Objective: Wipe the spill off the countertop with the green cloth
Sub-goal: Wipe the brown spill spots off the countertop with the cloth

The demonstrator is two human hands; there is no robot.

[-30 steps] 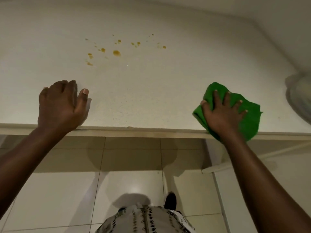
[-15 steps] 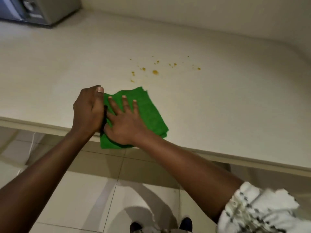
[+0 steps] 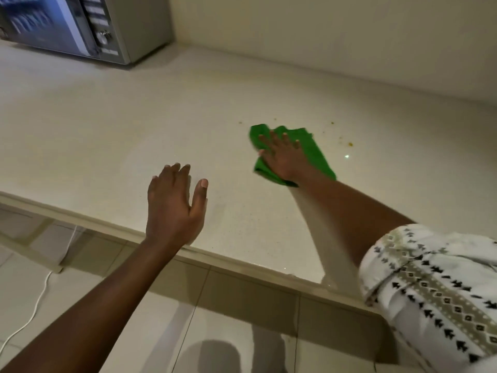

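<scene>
The green cloth (image 3: 317, 154) lies crumpled on the pale countertop (image 3: 134, 125). My right hand (image 3: 285, 154) presses flat on top of it, fingers spread. Small orange-brown spill spots (image 3: 347, 142) dot the counter just right of the cloth, and a few fainter specks sit beyond its far edge. My left hand (image 3: 174, 205) rests near the counter's front edge, left of the cloth, fingers apart and holding nothing.
A grey microwave (image 3: 88, 25) stands at the back left of the counter. A wall (image 3: 322, 36) runs along the back. Below the counter's front edge are a tiled floor (image 3: 228, 327) and a white cable (image 3: 29, 319).
My right hand has slid the cloth away from the front edge up onto the spill. My left hand has let go of the cloth and now lies alone to its left.
</scene>
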